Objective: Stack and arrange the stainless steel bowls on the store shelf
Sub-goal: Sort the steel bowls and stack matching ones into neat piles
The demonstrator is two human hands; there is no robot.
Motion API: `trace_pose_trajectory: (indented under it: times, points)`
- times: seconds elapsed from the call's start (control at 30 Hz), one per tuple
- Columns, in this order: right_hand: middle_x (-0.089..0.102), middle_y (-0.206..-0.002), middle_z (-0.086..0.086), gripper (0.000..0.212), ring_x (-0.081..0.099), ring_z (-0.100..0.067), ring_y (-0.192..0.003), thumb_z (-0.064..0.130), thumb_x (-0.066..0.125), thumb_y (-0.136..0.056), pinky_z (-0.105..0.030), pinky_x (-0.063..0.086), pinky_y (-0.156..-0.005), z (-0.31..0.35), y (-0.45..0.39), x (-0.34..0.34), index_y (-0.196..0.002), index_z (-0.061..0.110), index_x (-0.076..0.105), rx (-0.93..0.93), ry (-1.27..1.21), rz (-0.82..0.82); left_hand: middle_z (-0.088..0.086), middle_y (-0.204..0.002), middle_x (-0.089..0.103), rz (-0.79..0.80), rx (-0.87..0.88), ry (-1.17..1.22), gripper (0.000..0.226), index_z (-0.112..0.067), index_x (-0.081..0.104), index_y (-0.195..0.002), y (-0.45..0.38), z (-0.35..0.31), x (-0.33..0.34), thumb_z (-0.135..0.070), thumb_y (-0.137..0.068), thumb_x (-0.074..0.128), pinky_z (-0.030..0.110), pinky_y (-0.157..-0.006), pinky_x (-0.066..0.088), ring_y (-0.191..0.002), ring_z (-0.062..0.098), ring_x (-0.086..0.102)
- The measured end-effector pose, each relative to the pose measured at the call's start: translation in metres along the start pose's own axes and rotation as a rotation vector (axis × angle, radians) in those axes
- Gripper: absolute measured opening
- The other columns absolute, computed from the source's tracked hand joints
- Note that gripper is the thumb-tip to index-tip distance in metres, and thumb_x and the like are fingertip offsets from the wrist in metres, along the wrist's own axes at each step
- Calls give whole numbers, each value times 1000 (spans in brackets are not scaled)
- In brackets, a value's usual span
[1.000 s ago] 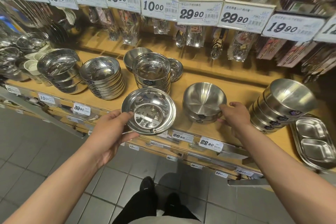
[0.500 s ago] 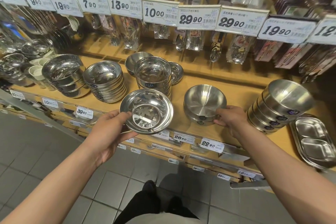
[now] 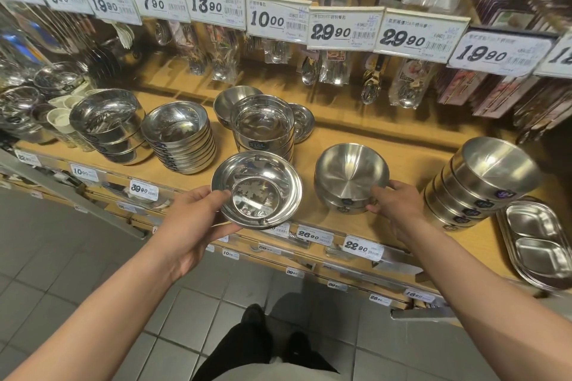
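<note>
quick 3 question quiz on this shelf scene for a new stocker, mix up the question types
1. True or false: the left hand holds a shallow shiny bowl in front of the shelf edge.
2. The right hand touches which thing? A) the matte bowl stack B) the tilted bowl stack C) the divided tray
3. Fill in: the white price tag on the shelf edge nearest the right hand reads ____.

Key: 1 true; 2 A; 3 22.90
</note>
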State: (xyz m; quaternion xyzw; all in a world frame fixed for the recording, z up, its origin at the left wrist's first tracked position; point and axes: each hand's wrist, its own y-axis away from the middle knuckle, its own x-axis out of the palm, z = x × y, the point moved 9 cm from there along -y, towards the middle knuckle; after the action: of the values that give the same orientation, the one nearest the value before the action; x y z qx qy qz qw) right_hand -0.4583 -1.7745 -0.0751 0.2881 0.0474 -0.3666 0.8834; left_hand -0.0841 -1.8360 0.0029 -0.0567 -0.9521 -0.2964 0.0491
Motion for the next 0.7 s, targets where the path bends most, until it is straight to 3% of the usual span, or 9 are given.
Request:
trace_pose_trajectory:
  times: [0.13, 0.23, 0.27, 0.37, 0.4, 0.5, 0.6, 0.7]
  points:
    - [69, -78, 0, 58, 69, -15, -65, 12, 70, -91, -26, 58, -71, 2, 1, -1, -145, 9, 53, -22, 13, -7, 18, -107, 78, 1, -1, 1, 18, 0, 67, -114, 1, -1, -2, -8, -101, 56, 30, -61, 64, -96, 25, 75]
    - [68, -82, -2, 62, 69, -18, -68, 15, 72, -90, -35, 61, -79, -1, 1, -1, -147, 8, 49, -8, 17, -9, 20, -109, 77, -8, -13, 6, 20, 2, 66, -116, 2, -1, -4, -7, -101, 56, 29, -59, 64, -97, 27, 74]
    - [68, -88, -3, 66, 69, -20, -74, 19, 74, -89, -40, 61, -85, 0, 2, -2, -148, 7, 48, -9, 24, -26, 20, -109, 77, -9, -16, 8, 20, 2, 66, -116, 3, -1, -6, -7, -101, 57, 28, -58, 63, -97, 27, 74]
    - [62, -130, -15, 72, 63, -34, -116, 37, 76, -86, -51, 53, -101, 14, 11, -13, -145, 6, 48, -51, 135, -100, 18, -105, 78, -4, -14, 24, 18, 1, 66, -114, 3, -5, -9, -7, -101, 57, 27, -57, 62, -92, 25, 75]
    - [60, -133, -15, 71, 60, -36, -121, 40, 75, -85, -52, 52, -102, 20, 17, -15, -144, 8, 49, -67, 141, -106, 17, -103, 79, 4, -11, 25, 17, 0, 67, -112, 3, -7, -9, -7, -101, 57, 27, -56, 62, -89, 23, 76]
    - [69, -112, -10, 47, 68, -29, -104, 35, 70, -88, -52, 58, -93, 35, 49, -10, -129, 14, 60, -121, 67, -39, 15, -96, 80, 38, -2, 31, 14, 0, 68, -106, 1, -17, -11, -7, -101, 56, 26, -54, 61, -81, 20, 78]
    - [71, -103, -11, 15, 68, -23, -85, 25, 66, -95, -39, 64, -77, 46, 92, 24, -108, 17, 69, -122, -7, 206, 15, -93, 80, 76, -12, 49, 14, 1, 68, -106, 1, -28, -19, -7, -101, 57, 28, -55, 63, -79, 19, 78]
    - [68, -104, -10, 20, 67, -20, -89, 23, 66, -97, -33, 64, -70, 59, 133, 64, -115, 17, 69, -78, -30, 376, 17, -94, 79, 82, -22, 43, 15, 2, 68, -105, -1, -42, -39, -8, -101, 58, 33, -62, 65, -79, 19, 78]
